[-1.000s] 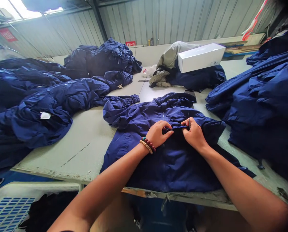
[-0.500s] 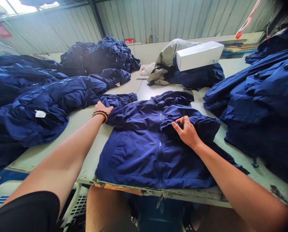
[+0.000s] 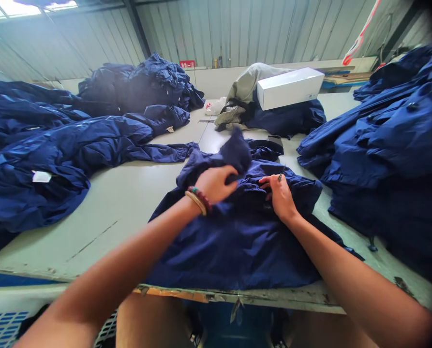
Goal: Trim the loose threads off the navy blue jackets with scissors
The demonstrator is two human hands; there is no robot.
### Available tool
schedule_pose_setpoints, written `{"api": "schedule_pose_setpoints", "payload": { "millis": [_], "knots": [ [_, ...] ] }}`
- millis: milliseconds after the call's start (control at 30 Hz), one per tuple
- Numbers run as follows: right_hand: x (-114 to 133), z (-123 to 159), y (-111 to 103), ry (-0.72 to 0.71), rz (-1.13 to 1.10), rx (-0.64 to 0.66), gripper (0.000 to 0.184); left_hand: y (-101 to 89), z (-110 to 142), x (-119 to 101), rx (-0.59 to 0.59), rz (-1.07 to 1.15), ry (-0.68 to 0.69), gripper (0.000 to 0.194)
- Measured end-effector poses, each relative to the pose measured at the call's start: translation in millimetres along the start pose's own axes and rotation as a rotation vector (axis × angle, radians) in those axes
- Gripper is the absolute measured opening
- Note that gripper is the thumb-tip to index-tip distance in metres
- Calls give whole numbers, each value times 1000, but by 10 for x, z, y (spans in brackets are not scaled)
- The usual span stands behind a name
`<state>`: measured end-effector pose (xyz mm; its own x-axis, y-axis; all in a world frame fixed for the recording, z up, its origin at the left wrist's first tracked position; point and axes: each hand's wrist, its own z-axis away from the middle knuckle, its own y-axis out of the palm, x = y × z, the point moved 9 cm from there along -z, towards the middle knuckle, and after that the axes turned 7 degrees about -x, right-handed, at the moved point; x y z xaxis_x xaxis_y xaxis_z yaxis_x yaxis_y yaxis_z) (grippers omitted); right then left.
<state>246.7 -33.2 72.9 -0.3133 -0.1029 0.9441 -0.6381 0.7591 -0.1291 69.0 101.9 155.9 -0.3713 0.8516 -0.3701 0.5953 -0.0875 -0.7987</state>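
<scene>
White box [image 3: 290,88] sits on a navy pile [image 3: 288,121], crate [image 3: 5,328] contents unseen; navy jacket [image 3: 237,246] is bunched in left hand [image 3: 216,184], pinched by right hand [image 3: 279,195], hands apart.

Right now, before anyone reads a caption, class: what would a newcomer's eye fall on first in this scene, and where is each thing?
Heaps of navy jackets and catch the eye first, on the left and right of the pale work table. At the centre, the left hand and right hand work the folds of a navy jacket. Farther back, a white box stands out on a bundle of navy and khaki cloth.
</scene>
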Motion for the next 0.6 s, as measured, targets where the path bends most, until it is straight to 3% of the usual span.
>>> {"api": "schedule_pose_setpoints", "payload": {
  "millis": [67, 167, 267, 400, 467, 600],
  "knots": [
    [-43, -45, -122, 17, -42, -111, 61, 399, 248, -255, 126, -35, 4, 25],
    [-73, -91, -233, -5, 12, -220, 63, 626, 465, -363, 119, -38, -18, 27],
    [-60, -90, -239, -14, 15, -236, 61, 543, 504, -364, 45, 33, 5, 26],
    [128, 14, -270, -86, 29, -261, 52, 120, 492, -409, -282, 224, 5, 19],
    [268, 97, -246, -153, 58, -225, 46, 13, 517, -448, -387, 346, -18, 18],
    [537, 296, -83, -347, 97, -60, 35, 186, 534, -475, -263, 606, -144, 29]
  ]
}}
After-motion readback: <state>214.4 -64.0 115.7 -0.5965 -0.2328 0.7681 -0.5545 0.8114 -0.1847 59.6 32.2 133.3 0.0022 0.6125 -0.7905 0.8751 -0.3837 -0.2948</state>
